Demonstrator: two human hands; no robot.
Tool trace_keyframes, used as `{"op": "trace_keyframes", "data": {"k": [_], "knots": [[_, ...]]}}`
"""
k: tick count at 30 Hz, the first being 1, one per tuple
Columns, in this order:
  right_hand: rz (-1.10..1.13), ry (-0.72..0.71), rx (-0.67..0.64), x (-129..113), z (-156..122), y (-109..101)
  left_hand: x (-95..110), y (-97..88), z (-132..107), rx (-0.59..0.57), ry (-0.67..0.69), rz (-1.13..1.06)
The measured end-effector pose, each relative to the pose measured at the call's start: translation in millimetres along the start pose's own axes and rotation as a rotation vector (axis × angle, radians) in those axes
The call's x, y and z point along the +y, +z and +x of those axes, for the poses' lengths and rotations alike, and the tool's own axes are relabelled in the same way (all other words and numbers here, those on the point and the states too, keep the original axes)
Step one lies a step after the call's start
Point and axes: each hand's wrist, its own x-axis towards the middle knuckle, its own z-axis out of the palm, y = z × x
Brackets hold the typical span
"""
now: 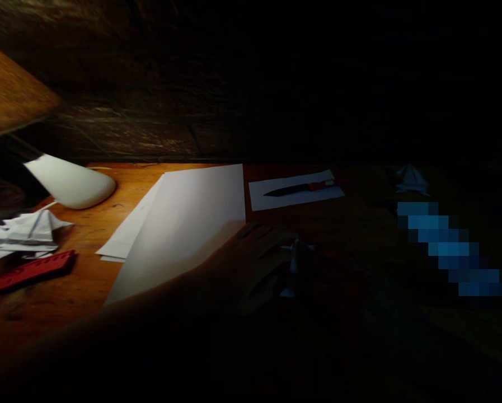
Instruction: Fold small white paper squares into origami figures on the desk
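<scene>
My left hand (263, 266) reaches in from the lower left, its fingers closed round the near side of a small folded paper (294, 266). Only a few pale edges of that paper catch the light. In deep shadow on its other side, my right hand (341, 274) shows as a faint reddish shape; its fingers cannot be made out. Beside my left forearm lie large white paper sheets (192, 224), partly overlapping. Beyond my hands, a knife (290, 190) with a dark blade and red handle rests across a smaller piece of paper (259, 202).
A lamp with a white base (72, 182) and tan shade (11, 89) lights the left side. Near it lie folded papers (28, 232) and a red notched object (34, 271). Another folded paper (413, 179) sits at the back right, above a pixelated blue patch (447, 246). A dark wall stands behind.
</scene>
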Motion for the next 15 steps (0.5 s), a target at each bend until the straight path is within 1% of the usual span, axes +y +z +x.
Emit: {"op": "trace_keyframes", "data": {"k": [2, 5, 7, 9, 11, 13, 15], "knots": [[-0.010, 0.003, 0.008, 0.2, -0.3, 0.5, 1.3, -0.8, 0.2, -0.010, -0.006, -0.007], [-0.022, 0.001, -0.019, -0.7, -0.3, -0.7, 3.6, -2.2, 0.7, -0.026, -0.002, -0.021], [-0.002, 0.063, 0.001, -1.6, -0.5, -0.6, 4.6, -2.7, 0.4, 0.000, 0.002, -0.018], [0.038, 0.182, 0.029, -2.8, -1.1, 0.8, 5.3, -2.9, -0.1, 0.025, 0.015, 0.005], [0.071, 0.270, 0.035, -3.9, -2.0, 3.1, 5.7, -3.6, -0.1, 0.017, 0.030, 0.038], [0.097, 0.292, 0.021, -4.2, -3.3, 6.5, 5.8, -4.9, 0.5, -0.009, 0.039, 0.065], [0.141, 0.293, 0.035, -2.5, -5.3, 11.9, 5.1, -6.4, 1.3, -0.022, 0.043, 0.070]]}}
